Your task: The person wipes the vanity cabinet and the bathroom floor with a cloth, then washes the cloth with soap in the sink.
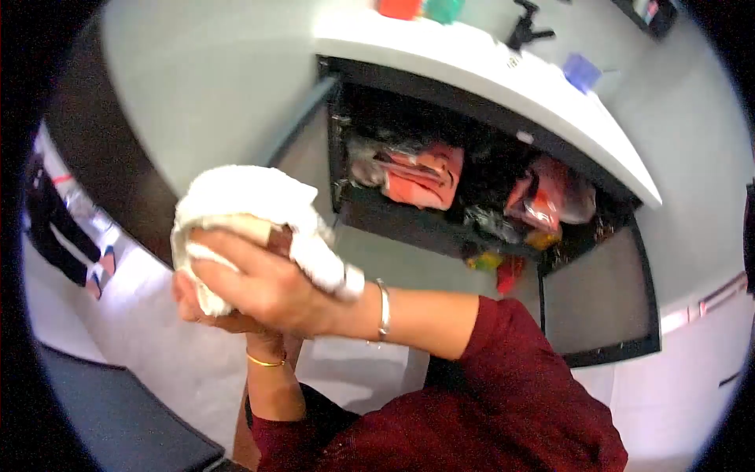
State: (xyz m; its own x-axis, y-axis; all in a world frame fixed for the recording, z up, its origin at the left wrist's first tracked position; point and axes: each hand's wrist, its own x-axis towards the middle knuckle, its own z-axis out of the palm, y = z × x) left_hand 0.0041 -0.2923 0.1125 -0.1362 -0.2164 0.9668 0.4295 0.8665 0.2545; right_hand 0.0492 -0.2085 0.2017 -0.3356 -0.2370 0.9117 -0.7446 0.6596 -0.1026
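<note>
The person's right hand point(263, 287), above the partly hidden left hand point(236, 322), grips a bunched white cloth point(244, 191) that the left also clasps from below, while beyond them to the right an open cabinet point(393, 223) holds plastic-wrapped pink packets point(429, 177).

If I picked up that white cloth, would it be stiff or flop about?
Probably floppy: the white cloth bends and bunches around the right hand. It's likely soft and squashy, since its surface looks fluffy. It probably wouldn't break if dropped, because it looks like fabric.
</note>
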